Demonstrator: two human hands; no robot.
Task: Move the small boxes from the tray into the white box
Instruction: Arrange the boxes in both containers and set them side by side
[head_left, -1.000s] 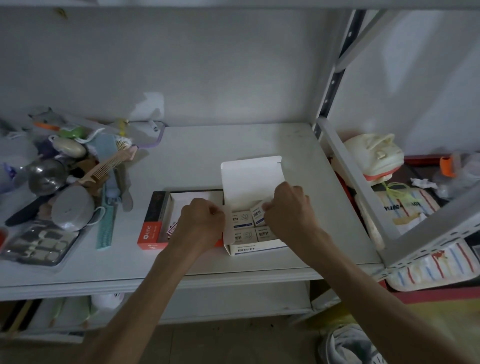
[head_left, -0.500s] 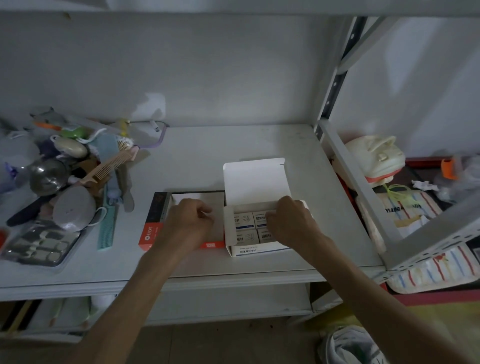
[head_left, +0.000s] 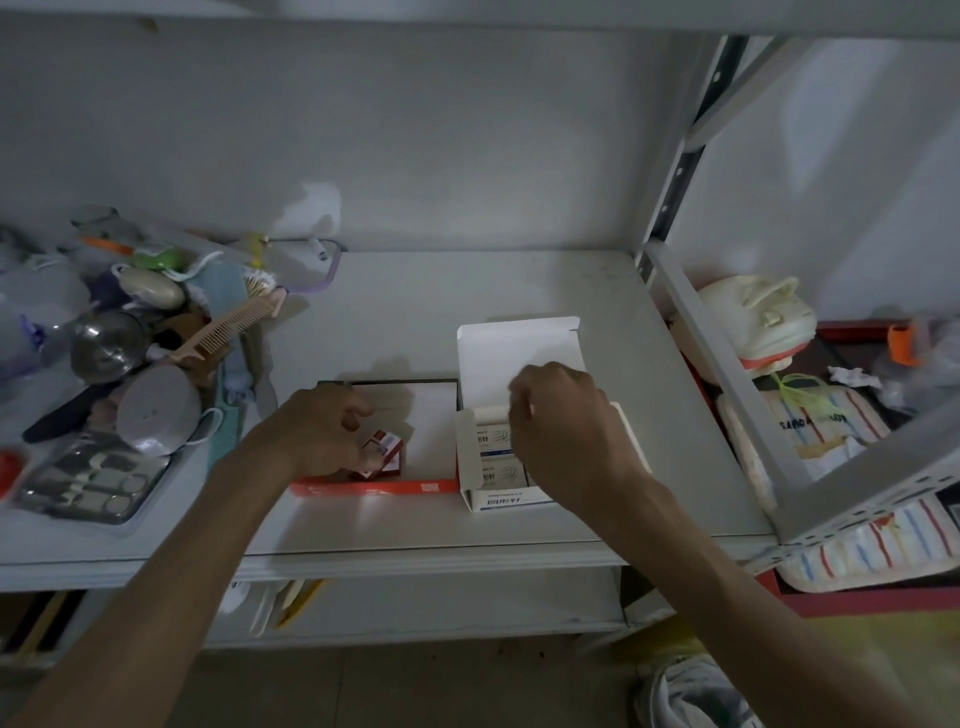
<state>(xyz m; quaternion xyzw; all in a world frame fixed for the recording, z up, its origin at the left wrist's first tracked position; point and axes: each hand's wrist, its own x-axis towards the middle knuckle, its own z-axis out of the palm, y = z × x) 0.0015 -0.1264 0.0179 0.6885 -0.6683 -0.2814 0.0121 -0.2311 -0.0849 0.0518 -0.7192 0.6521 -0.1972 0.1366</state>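
Fingers (head_left: 363, 415) of left hand (head_left: 322, 431) curl onto a small red-and-white carton (head_left: 383, 451) in the tray; grip partly hidden, seems pinched.

Right hand (head_left: 566, 436), centre frame, rests over the open white cardboard box (head_left: 511, 501); its fingers are bent, and I cannot tell whether they hold anything. Orange-edged shallow tray (head_left: 374, 487) sits just left of the white box, touching it, on a pale shelf (head_left: 415, 306). Tray holds the red carton, possibly another under the hand; the rest looks bare. White box holds white blue-printed cartons (head_left: 491, 434) in rows, lid flap upright behind. Judgement: lift the carton clear of the tray wall, then seat it squarely in a free slot without dislodging its neighbours.
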